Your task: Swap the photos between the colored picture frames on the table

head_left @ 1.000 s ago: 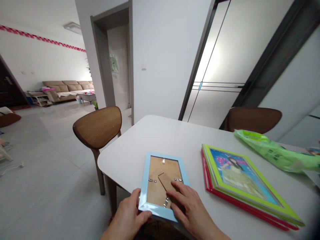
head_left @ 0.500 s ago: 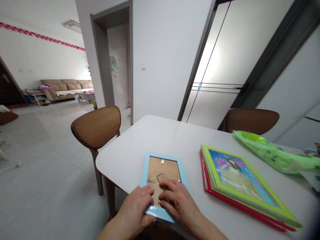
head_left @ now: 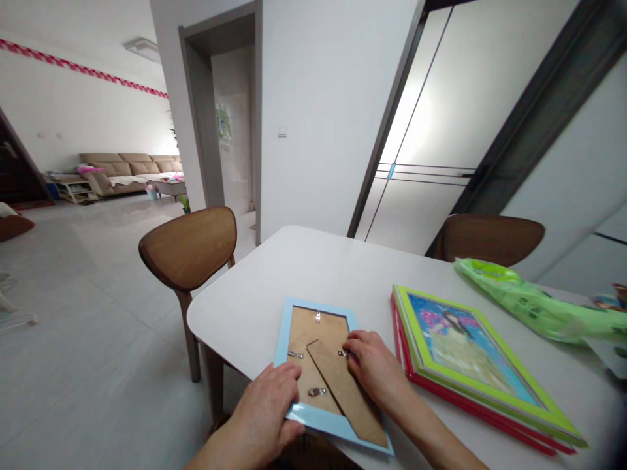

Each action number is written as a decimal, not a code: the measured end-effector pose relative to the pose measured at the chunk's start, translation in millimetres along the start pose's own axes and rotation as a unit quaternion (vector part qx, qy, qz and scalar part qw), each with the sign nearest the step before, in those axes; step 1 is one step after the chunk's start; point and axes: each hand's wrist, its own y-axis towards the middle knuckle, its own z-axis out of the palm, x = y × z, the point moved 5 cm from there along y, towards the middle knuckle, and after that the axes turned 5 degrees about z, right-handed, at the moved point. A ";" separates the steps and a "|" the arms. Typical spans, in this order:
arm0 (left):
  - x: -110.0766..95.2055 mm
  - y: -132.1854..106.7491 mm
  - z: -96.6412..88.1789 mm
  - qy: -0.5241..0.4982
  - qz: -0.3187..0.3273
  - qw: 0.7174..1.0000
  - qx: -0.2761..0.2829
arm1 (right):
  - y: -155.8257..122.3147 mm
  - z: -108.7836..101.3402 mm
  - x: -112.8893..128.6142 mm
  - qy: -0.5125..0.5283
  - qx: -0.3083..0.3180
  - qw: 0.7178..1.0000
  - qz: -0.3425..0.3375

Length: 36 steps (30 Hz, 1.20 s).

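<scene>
One light-blue picture frame (head_left: 334, 372) lies back up at the near edge of the white table (head_left: 255, 294); the left hand (head_left: 269, 408) holds its near left corner between thumb and fingers; the right hand (head_left: 375, 362) has its fingers curled narrow at the right metal clip (head_left: 341, 353), and whether they pinch it I cannot tell; farther right, a green-framed picture (head_left: 470, 359) lies on red frames (head_left: 460, 402).

Blue frame (head_left: 326, 421): glossy, prob. plastic | backing (head_left: 326, 329): matt fibrebd. | clips (head_left: 317, 391): shiny metal
</scene>
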 end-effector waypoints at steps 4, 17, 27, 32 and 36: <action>-0.1 -0.2 -1.0 -0.006 0.002 1.000 -0.004 | 2.0 0.2 6.3 -0.013 -0.017 1.000 0.006; 1.7 -0.1 1.0 -0.003 -0.004 1.000 -0.013 | 19.3 22.0 88.3 0.032 0.004 0.998 -0.055; 4.1 -1.3 3.5 -0.018 0.006 1.000 -0.010 | 46.9 21.1 28.5 -0.030 -0.042 0.998 0.047; 1.4 -0.1 2.0 -0.017 0.011 1.000 -0.017 | 48.7 25.0 23.0 -0.037 -0.041 0.997 0.054; 0.0 -0.3 3.1 -0.008 0.005 1.000 -0.015 | 49.2 25.0 24.3 -0.028 -0.037 0.998 0.047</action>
